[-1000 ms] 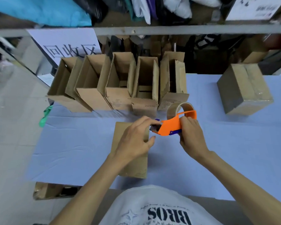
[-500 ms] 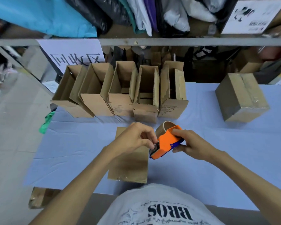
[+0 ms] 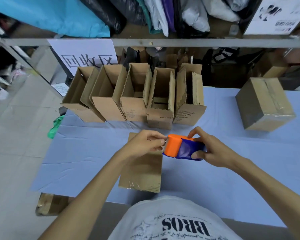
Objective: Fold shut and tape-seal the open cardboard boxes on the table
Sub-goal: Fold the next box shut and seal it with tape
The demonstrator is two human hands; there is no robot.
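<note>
The tape dispenser has rolled over since half a second ago. Then it sat tilted with the brown roll showing behind it; now its orange-and-blue back faces up and the roll is hidden. It has also lifted a little toward the back row.

On the bench I count five open boxes standing side by side at the rear, flaps up. One closed, taped box sits well apart on the right, and one closed box lies flat near the front edge. There is one dispenser.

The right hand grips the dispenser's blue end, index finger over the top and thumb below. The left hand hovers over the flat box's far end, its fingers pinched at the dispenser's orange nose. Whether they hold tape I cannot tell.
</note>
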